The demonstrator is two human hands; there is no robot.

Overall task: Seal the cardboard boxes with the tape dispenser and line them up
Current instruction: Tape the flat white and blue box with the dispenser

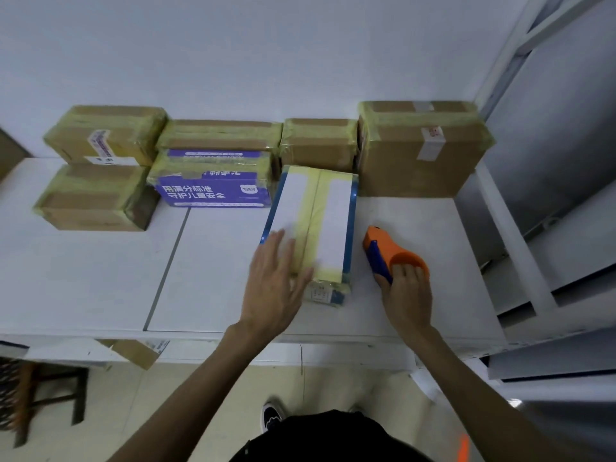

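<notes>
A white box with blue edges (330, 225) lies lengthwise in the middle of the white table (83, 278), a strip of yellowish tape running down its top and over the near end. My left hand (276, 288) lies flat with straight fingers on the box's near left corner. To the right of the box, my right hand (405, 295) grips the orange and blue tape dispenser (390, 251), which rests on the table. Taped boxes stand along the wall: a large brown box (420, 155), a small brown box (318, 145) and a purple printed box (213, 188).
Two brown taped boxes (100, 168) are stacked at the back left, and a flat brown box (220, 135) lies on the purple one. A grey metal shelf frame (533, 228) stands to the right. A loose piece of cardboard (133, 351) sticks out under the table's front edge.
</notes>
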